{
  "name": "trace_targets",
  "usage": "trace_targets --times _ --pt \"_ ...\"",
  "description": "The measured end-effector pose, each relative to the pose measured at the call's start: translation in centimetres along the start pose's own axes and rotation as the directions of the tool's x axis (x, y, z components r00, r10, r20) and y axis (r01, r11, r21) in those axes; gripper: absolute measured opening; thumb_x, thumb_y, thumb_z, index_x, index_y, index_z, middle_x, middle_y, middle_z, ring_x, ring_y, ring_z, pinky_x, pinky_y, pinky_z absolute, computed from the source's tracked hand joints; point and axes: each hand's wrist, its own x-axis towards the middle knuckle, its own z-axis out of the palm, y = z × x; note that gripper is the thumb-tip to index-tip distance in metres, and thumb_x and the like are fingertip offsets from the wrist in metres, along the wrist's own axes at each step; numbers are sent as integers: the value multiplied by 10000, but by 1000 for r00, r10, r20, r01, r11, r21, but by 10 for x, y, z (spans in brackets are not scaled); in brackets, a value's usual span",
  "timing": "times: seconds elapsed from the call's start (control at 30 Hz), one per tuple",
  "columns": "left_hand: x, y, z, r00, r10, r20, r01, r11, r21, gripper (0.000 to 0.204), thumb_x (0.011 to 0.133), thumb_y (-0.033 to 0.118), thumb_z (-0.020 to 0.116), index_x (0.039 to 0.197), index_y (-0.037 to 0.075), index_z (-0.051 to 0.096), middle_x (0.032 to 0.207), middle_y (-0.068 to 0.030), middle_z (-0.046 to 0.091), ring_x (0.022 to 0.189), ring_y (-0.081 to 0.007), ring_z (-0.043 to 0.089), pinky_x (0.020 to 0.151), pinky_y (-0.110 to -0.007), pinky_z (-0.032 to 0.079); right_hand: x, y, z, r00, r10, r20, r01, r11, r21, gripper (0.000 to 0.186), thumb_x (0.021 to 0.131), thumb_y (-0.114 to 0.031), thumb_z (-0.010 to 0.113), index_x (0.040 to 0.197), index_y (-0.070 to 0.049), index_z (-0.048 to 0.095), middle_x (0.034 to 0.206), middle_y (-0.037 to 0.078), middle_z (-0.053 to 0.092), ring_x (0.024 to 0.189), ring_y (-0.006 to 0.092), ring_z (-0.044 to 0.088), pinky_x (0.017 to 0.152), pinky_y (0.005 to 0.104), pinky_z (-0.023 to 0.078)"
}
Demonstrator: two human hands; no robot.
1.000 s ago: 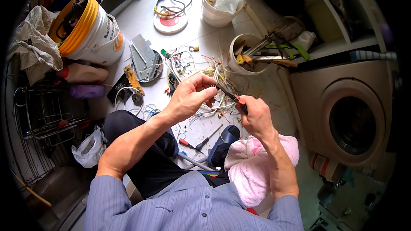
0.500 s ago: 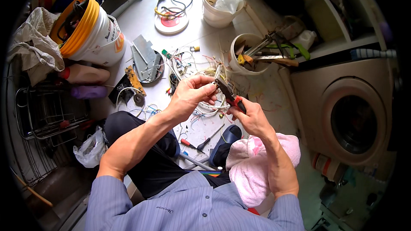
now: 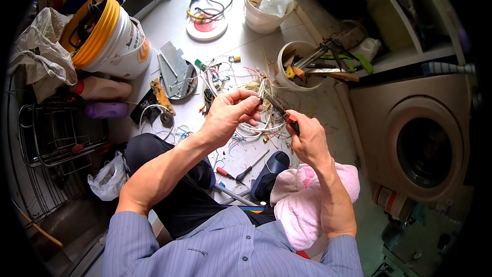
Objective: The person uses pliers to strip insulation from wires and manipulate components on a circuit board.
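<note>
My right hand (image 3: 309, 136) is wrapped round the red-and-black handles of a pair of pliers (image 3: 277, 106). The dark jaws point up and left, close by the fingertips of my left hand (image 3: 233, 111). Thumb and fingers of that left hand are pinched together on something small, too small to name. Pale wire ends (image 3: 262, 88) show just beyond the pinch; whether they are held or lie behind it I cannot tell. Under both hands a tangle of thin coloured wires (image 3: 251, 74) spreads over the floor. A screwdriver with a red-and-black handle (image 3: 225, 173) lies between my feet.
A white bucket of tools (image 3: 281, 66) stands beyond my right hand, another bucket with a plastic bag (image 3: 261, 20) farther off. Left are a large yellow-rimmed bucket (image 3: 115, 54) and metal plates (image 3: 171, 69). A front-loading washer (image 3: 379, 102) is at right, a pink towel (image 3: 302, 220) on my lap.
My right hand and the pliers have shifted slightly right and down, so the jaws have drawn away from the left fingertips. My left hand has hardly moved.
</note>
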Motion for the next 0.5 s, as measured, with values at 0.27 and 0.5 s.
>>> trace_targets --times 0.27,0.5 --pt "0 -2 -2 1000 -13 1 13 999 31 266 984 157 675 1153 -41 620 968 -122 689 786 -164 675 679 -275 580 1 2 4 993 -115 -14 112 981 -157 422 799 -14 709 1210 -3 615 960 133 671 856 310 637 763 400 442" --pt "-1 -4 3 999 34 -32 -29 990 137 230 989 143 656 1134 -33 622 930 -110 687 760 -150 668 658 -264 573 -1 3 8 990 -137 -23 127 961 -247 306 806 -38 651 1109 -19 611 829 92 610 789 275 615 721 396 405"
